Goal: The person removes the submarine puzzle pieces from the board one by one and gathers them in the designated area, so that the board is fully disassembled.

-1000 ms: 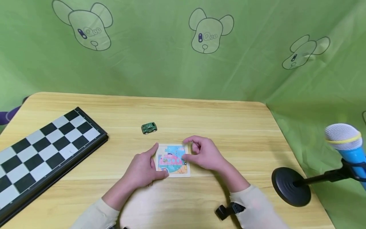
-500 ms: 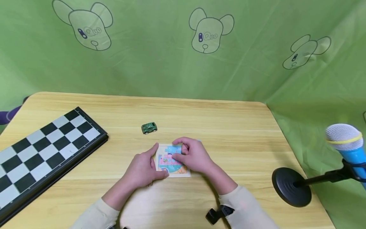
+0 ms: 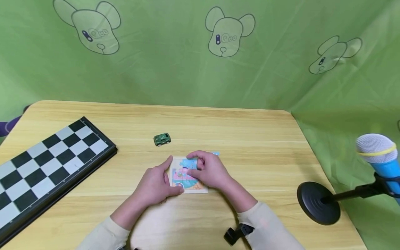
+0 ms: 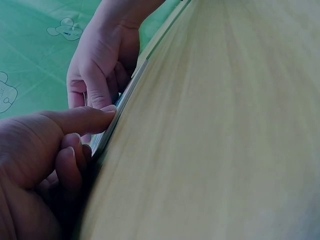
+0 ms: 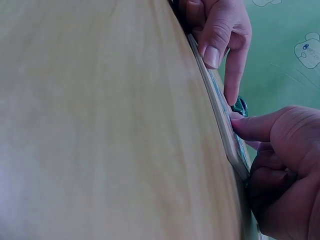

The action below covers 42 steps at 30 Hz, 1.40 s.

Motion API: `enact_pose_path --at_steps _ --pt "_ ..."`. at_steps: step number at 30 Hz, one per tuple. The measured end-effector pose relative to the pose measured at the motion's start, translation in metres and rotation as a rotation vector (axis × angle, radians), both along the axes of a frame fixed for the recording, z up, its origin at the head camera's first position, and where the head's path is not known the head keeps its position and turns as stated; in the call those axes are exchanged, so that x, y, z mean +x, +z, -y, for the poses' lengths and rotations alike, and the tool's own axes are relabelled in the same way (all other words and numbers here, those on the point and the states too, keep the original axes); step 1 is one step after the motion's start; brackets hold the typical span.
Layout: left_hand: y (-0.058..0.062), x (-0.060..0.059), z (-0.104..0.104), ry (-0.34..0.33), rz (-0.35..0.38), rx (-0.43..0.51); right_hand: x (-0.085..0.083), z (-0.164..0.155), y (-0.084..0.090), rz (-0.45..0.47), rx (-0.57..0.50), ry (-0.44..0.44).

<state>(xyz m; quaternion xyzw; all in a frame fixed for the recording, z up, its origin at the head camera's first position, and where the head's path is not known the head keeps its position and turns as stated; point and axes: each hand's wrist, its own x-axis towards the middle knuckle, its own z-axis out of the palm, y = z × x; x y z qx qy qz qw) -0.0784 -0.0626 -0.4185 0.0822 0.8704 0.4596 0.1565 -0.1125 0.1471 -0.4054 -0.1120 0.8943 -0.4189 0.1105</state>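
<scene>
A small square jigsaw puzzle [image 3: 184,182] in a white frame lies on the table, showing pink, blue and orange patches. My left hand [image 3: 154,184] grips the frame's left side, thumb on the near edge and forefinger along the far left corner. From the right, my right hand [image 3: 212,170] reaches over the puzzle; its thumb and forefinger bend round the blue upper part, thumb on the picture. Any single piece between them is too small to make out. In the right wrist view the right thumb [image 5: 255,127] touches the puzzle's face. Behind the right hand a blue piece [image 3: 216,153] peeks out.
A small green toy car [image 3: 162,139] stands beyond the puzzle. On the left lies a black-and-white chessboard [image 3: 59,156]. A blue toy microphone [image 3: 382,163] on a round black stand [image 3: 318,203] is at the right table edge. A green curtain [image 3: 175,69] hangs behind.
My right hand has moved left from the puzzle's right edge onto its upper part, uncovering the blue piece behind it. The left hand has stayed in place on the frame.
</scene>
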Motion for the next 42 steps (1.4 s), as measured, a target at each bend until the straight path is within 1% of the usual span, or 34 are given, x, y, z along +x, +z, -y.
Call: enact_pose_path --at_steps 8,15,26,35,42 --pt "0.001 0.0 0.0 -0.002 -0.008 -0.011 -0.002 0.0 0.002 0.019 0.025 0.018" --pt "0.0 0.0 0.0 0.0 -0.001 -0.01 -0.006 -0.003 0.002 -0.003 0.049 0.052" --pt "0.0 -0.001 0.0 -0.003 -0.003 -0.008 -0.01 -0.004 0.002 0.004 0.065 0.074" --pt "0.002 -0.001 0.001 0.005 -0.003 0.0 -0.013 0.0 0.003 0.06 0.065 0.08" --pt "0.001 0.0 0.001 0.011 -0.001 0.0 -0.014 0.003 0.006 0.101 0.074 0.075"
